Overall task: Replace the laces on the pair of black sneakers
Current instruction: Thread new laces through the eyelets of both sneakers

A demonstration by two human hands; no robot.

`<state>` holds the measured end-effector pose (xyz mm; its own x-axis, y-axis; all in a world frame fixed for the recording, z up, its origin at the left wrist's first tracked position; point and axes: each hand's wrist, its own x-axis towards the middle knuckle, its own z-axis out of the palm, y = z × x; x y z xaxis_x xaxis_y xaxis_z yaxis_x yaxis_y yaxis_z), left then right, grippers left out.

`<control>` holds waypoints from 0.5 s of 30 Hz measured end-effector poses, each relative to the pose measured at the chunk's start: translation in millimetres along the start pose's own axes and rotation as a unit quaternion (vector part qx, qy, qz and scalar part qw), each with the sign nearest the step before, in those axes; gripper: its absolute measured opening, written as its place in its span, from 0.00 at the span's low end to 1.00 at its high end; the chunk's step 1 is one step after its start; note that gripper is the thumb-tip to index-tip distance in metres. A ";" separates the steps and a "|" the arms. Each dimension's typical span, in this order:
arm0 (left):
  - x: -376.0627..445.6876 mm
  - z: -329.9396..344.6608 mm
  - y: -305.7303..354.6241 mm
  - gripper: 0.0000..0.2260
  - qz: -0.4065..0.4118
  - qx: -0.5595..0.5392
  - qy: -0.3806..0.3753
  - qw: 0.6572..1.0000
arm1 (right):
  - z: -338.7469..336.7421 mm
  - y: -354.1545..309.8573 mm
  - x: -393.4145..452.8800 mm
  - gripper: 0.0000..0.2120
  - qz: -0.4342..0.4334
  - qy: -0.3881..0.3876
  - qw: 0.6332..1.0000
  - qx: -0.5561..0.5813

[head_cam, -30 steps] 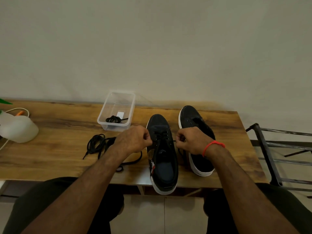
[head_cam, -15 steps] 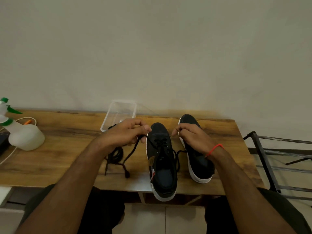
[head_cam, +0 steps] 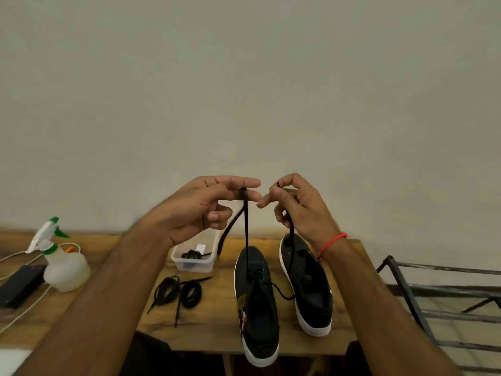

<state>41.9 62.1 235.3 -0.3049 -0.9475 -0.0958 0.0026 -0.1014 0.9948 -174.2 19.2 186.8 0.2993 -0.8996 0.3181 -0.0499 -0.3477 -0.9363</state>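
Two black sneakers with white soles stand on the wooden table (head_cam: 211,327). The left sneaker (head_cam: 256,305) has a black lace (head_cam: 246,240) threaded through its front eyelets. Both lace ends are pulled up high above the shoe. My left hand (head_cam: 206,207) pinches one end between thumb and fingers, with its loose tail hanging down. My right hand (head_cam: 298,207) grips the other end, which runs down past the right sneaker (head_cam: 309,283). The right sneaker shows no lace.
A coiled pair of black laces (head_cam: 177,293) lies on the table left of the shoes. Behind them sits a clear plastic box (head_cam: 195,256) holding another lace bundle. A spray bottle (head_cam: 63,267), a dark phone (head_cam: 20,284) and white cables are at the left. A metal rack (head_cam: 439,302) stands right.
Both hands have risen from the left sneaker's eyelets to well above the table, drawing the two lace ends up taut. The camera has tilted upward.
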 end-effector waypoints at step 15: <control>-22.7 28.6 93.9 0.18 0.102 -0.016 0.011 0.995 | -9.6 -110.5 31.0 0.08 -0.099 0.073 0.992 -0.012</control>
<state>21.8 82.7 331.8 -0.2741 -0.9558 0.1068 0.0935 0.0841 0.9921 -168.6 27.2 301.5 0.1644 -0.8414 0.5148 -0.0267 -0.5255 -0.8504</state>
